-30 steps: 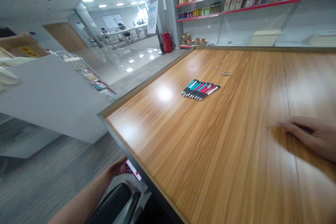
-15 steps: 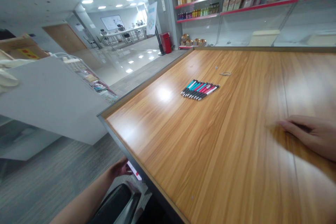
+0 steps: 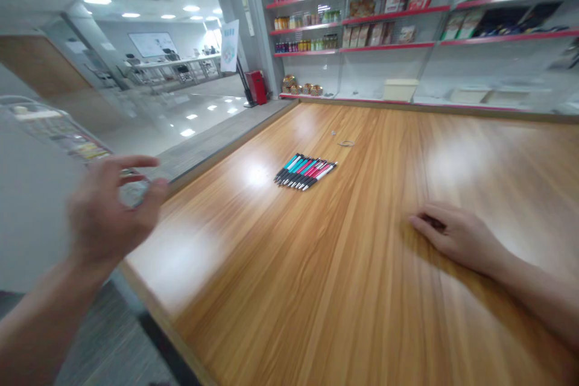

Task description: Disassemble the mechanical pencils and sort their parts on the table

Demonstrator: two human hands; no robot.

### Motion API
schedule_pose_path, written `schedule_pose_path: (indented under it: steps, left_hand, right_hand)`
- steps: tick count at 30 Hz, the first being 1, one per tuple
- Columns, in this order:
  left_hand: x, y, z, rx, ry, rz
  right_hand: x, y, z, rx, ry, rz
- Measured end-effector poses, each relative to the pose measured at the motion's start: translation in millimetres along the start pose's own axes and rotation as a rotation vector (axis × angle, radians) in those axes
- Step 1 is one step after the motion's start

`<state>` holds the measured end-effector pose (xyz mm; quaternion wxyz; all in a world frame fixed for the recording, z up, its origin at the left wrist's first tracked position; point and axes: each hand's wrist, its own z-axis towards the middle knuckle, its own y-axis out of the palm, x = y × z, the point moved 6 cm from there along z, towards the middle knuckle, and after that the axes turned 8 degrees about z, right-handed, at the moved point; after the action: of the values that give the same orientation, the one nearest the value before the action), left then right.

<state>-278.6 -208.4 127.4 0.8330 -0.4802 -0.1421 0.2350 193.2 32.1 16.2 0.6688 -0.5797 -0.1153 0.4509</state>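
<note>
Head view | your left hand (image 3: 106, 211), left of frame, raised; thumb and fingers spread wide | your right hand (image 3: 456, 235), right of frame, loosely curled at the wooden tabletop (image 3: 280, 289); cannot tell if it holds anything | pens (image 3: 305, 172) side by side, centre frame; apart from both your hands

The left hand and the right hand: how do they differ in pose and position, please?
The left hand is raised, seen mostly past the edge of the wooden table; the right hand is low at the tabletop and seems to rest there.
The left hand has its thumb and index finger apart, while the right hand has its fingers curled in.
Both are bare, and neither touches the pens.
</note>
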Motion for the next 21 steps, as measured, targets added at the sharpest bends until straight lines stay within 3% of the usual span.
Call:
schedule_pose_path:
  steps: [2, 3, 5, 7, 10, 13, 17, 21]
  left_hand:
    - [93, 20.2, 16, -0.029, 0.433, -0.1]
    - [134, 35.5, 22, -0.07, 0.551, -0.115]
    - [193, 69.4, 38, -0.121, 0.526, -0.095]
    - [227, 106.0, 54, -0.218, 0.368, -0.053]
    - [247, 150.7, 64, -0.36, 0.229, 0.039]
    - [250, 175.0, 66, -0.391, 0.207, 0.081]
    - [243, 183.3, 63, -0.353, 0.202, 0.087]
    - [238, 178.3, 67, -0.333, 0.204, 0.102]
  right_hand:
    - [-3, -2, 0, 0.01, 0.003, 0.036]
    - [-4, -3, 0, 0.02, -0.001, 0.053]
    - [-5, -5, -3, 0.021, -0.007, 0.084]
    - [-6, -6, -5, 0.024, -0.002, 0.104]
    - [-5, -8, -7, 0.032, 0.029, 0.117]
    - [-6, -7, -6, 0.011, 0.035, 0.128]
    - [-7, -4, -3, -0.028, 0.06, 0.158]
    - [-7, -3, -2, -0.041, 0.061, 0.193]
